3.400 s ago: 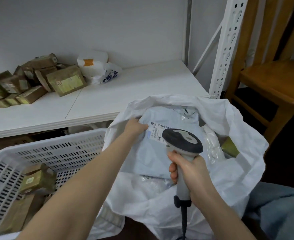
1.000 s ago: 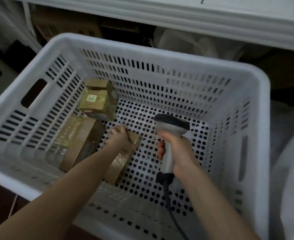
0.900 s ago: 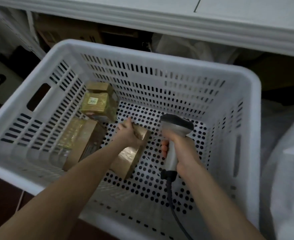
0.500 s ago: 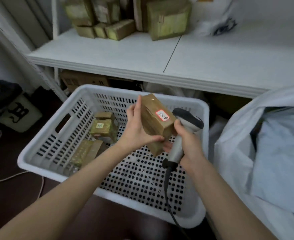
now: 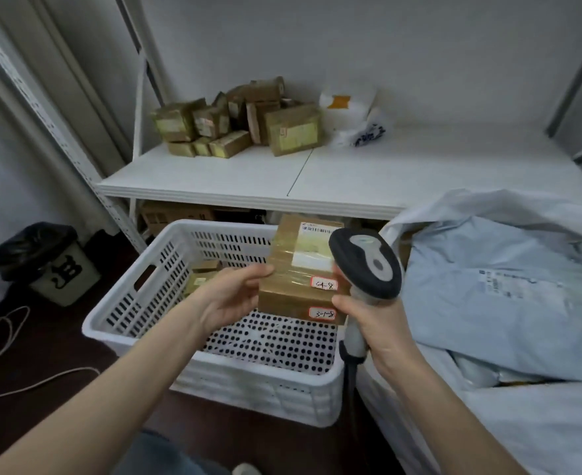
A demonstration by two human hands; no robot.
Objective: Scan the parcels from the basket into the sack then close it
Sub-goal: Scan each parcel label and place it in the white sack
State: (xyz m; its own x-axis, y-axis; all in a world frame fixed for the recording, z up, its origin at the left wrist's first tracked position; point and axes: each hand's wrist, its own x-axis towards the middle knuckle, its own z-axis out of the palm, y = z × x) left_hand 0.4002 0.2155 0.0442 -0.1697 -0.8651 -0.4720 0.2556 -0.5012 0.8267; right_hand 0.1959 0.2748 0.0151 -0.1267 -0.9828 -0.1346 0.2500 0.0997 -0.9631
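My left hand [image 5: 226,296] grips a brown taped parcel [image 5: 296,269] above the white perforated basket [image 5: 145,323]. The parcel's barcode label faces up, and two small red-edged stickers sit on its near side. My right hand [image 5: 375,323] holds a grey and black barcode scanner [image 5: 368,262] by its handle, its head just right of the parcel. A couple of small brown parcels [image 5: 202,277] lie at the basket's far left, partly hidden by my left hand. The open white sack [image 5: 509,423] stands at the right with a pale blue mailer bag [image 5: 488,303] inside.
A white shelf [image 5: 351,176] behind the basket carries a pile of brown parcels [image 5: 241,121] and a white plastic bag [image 5: 354,118]. A bin with a black liner [image 5: 42,258] stands on the dark floor at the left, next to loose cables [image 5: 1,337].
My left hand lifted a parcel out of the basket and turned it so the barcode label faces up. The scanner rose with my right hand beside it. My view tilted up.
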